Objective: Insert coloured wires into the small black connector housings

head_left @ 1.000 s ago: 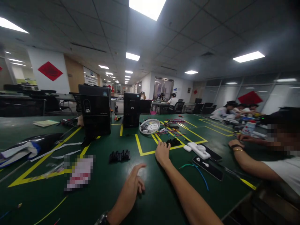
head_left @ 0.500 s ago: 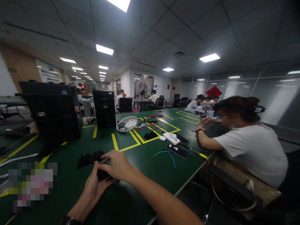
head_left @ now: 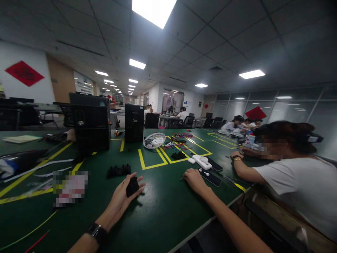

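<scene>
Nearest, at left, the left hand (head_left: 123,197) is turned palm up, fingers spread, bearing a small black block (head_left: 132,187). To its right, the right hand (head_left: 195,181) has parted from it and is now low over the green tabletop (head_left: 163,211), beside a flat black phone (head_left: 215,180); whether it pinches anything, I cannot tell. The work thus seems divided between the hands. Farther off lie a ridged black strip (head_left: 118,170) and, beyond, a round white openwork basket (head_left: 159,141).
</scene>
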The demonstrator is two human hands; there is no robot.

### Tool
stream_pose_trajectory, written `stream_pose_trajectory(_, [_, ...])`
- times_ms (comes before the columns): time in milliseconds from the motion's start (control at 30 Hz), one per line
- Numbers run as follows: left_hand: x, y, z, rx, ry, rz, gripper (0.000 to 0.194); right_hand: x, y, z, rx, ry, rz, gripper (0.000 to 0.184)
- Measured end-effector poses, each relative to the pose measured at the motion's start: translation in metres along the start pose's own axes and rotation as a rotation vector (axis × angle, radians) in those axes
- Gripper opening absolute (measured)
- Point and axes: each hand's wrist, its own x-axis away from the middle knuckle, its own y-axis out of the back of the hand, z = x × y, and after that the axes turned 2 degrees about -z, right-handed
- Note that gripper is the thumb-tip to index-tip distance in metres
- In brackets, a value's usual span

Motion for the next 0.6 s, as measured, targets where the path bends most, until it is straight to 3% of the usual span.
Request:
stream_pose_trajectory(100, [-0.01, 0.001, -0.003, 0.116, 0.02, 0.005, 0.034, -0.021, -0.012, 0.029, -0.118, 0.057, -0.046, 0.017])
stream_pose_trajectory(200, [-0.023, 0.009, -0.007, 0.154, -0.024, -0.056, 0.031, -0.052, -0.025, 0.075, -0.424, 0.133, -0.122, 0.014])
stream_pose_trajectory(333, [-0.032, 0.022, -0.012, 0.193, -0.101, -0.131, 0.027, -0.082, -0.04, 0.139, -0.805, 0.118, -0.116, 0.012])
stream_pose_trajectory(467, [-0.03, 0.022, -0.015, 0.22, -0.161, -0.149, 0.025, -0.082, -0.049, 0.179, -0.999, 0.145, -0.127, 0.014])
stream_pose_trajectory(600, [-0.029, 0.015, -0.015, 0.213, -0.158, -0.197, 0.025, -0.068, -0.053, 0.194, -0.922, 0.197, -0.177, 0.01])
